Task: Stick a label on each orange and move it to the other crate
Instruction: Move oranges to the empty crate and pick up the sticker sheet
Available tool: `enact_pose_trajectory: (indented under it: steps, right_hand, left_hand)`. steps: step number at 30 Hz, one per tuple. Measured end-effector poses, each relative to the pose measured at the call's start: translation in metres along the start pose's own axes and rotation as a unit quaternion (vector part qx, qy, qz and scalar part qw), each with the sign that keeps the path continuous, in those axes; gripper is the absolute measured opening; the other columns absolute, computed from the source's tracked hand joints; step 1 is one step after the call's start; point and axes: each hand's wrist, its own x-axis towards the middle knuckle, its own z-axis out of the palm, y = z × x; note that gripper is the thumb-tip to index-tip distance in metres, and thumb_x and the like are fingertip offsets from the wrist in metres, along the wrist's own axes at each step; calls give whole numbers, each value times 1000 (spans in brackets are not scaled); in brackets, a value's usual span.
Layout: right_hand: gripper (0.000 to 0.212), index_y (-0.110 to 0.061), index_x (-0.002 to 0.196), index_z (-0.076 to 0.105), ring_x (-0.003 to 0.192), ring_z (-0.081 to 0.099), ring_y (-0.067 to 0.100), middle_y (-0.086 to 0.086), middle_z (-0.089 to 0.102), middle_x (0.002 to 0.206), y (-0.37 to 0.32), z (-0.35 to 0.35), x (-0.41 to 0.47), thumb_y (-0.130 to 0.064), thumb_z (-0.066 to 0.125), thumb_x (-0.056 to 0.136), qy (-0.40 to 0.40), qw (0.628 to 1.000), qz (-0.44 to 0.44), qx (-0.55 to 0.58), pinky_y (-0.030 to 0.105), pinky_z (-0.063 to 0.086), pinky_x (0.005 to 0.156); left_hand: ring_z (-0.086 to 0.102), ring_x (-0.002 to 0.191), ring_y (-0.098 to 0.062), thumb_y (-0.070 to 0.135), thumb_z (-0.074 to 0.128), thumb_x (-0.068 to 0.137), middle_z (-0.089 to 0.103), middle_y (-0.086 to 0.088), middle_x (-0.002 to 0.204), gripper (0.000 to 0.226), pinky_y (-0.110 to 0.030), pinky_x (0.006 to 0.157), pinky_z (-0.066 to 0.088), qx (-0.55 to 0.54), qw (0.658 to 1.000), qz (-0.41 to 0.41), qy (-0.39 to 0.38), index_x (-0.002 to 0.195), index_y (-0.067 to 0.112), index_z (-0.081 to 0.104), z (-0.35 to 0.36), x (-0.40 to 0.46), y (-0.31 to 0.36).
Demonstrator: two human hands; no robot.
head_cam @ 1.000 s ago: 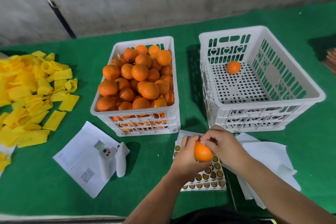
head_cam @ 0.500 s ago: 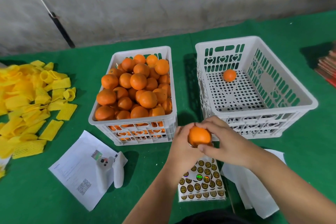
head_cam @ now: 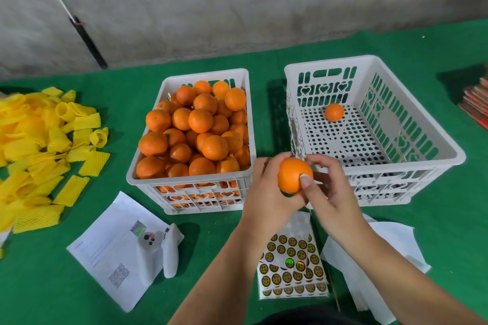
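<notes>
- I see my left hand (head_cam: 266,192) and right hand (head_cam: 330,190) both with fingers (head_cam: 307,183) clamped on one orange (head_cam: 293,175), held above the bench (head_cam: 435,219).
- Behind: full crate (head_cam: 190,192) left, near-empty crate (head_cam: 375,174) right holding one orange.
- Label sheet (head_cam: 290,266) lies near.

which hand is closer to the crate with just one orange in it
Right. The right hand is against the front-left corner of the nearly empty crate, overlapping its front wall. The left hand grips the orange farther left, between the crates.
</notes>
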Motion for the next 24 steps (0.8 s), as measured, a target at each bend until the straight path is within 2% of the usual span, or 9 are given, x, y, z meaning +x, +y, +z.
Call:
enact_pose_trajectory:
  steps: [3, 5, 8, 12, 15, 18, 20, 22, 24]
  right_hand:
    - [18, -32, 108, 59, 89, 61, 11, -5, 61, 96, -5, -4, 11, -18, 68, 100, 112, 993, -28, -5, 24, 51, 79]
    - [21, -31, 99, 63, 79, 60, 9, -8, 63, 85, -9, -9, 21, -11, 69, 99, 94, 994, -34, -32, 18, 48, 74]
    - [22, -31, 94, 68, 84, 64, 11, -11, 69, 88, -11, -11, 31, -10, 73, 95, 21, 997, -10, -74, 20, 51, 76]
    - [16, -28, 90, 76, 81, 62, 12, -3, 68, 86, -11, -19, 36, -12, 78, 91, -52, 997, 43, -22, 22, 51, 77]
    - [9, -23, 90, 80, 86, 66, 20, 6, 69, 90, -13, -26, 40, -22, 81, 82, -106, 993, 44, -27, 35, 56, 83]
    - [34, -24, 106, 79, 97, 64, 23, 7, 64, 105, -14, -29, 40, -26, 85, 72, -169, 985, 33, -32, 39, 57, 93]
    - [58, -37, 132, 66, 111, 58, 10, -8, 55, 124, -13, -26, 33, -44, 84, 77, -207, 975, 18, -80, 26, 50, 101]
    - [75, -50, 155, 36, 127, 45, -2, -22, 38, 137, -10, -18, 20, -68, 66, 89, -229, 962, -4, -148, 12, 37, 106]
    - [81, -57, 160, 6, 131, 41, -9, -25, 23, 147, -7, -9, 8, -72, 51, 94, -248, 958, 19, -140, 13, 35, 106]
  left_hand:
    - [53, 115, -10, 45, 87, 76, 38, 11, 139, 85, -31, 91, 54, 28, 999, 9, 13, 150, 40, 44, -2, 4, -1]
    - [55, 119, -15, 46, 88, 77, 38, 9, 141, 86, -36, 91, 57, 51, 998, 18, 11, 151, 36, 44, -1, 3, 0]
    - [59, 120, -21, 44, 88, 78, 40, 5, 141, 85, -41, 88, 60, 72, 997, 19, 7, 152, 33, 46, 1, 1, 1]
    - [57, 122, -20, 43, 89, 78, 39, 5, 144, 86, -42, 89, 60, 90, 996, 21, -11, 152, 32, 45, -2, 2, -3]
    - [56, 123, -19, 45, 90, 77, 39, 5, 143, 89, -42, 93, 59, 93, 995, 17, -31, 153, 32, 45, -4, 1, -6]
    - [56, 122, -18, 50, 88, 78, 40, 5, 141, 90, -39, 96, 56, 72, 997, -12, -39, 155, 32, 44, -6, 0, -10]
    - [54, 120, -16, 53, 87, 78, 40, 4, 140, 91, -34, 95, 53, 59, 997, -44, -29, 155, 33, 43, -11, 3, -11]
    - [53, 116, -15, 57, 85, 78, 40, 5, 137, 90, -35, 94, 53, 52, 997, -55, -12, 154, 36, 42, -16, 7, -8]
    - [54, 115, -16, 59, 78, 76, 39, 6, 134, 88, -37, 92, 54, 65, 996, -51, -15, 153, 39, 40, -20, 11, -1]
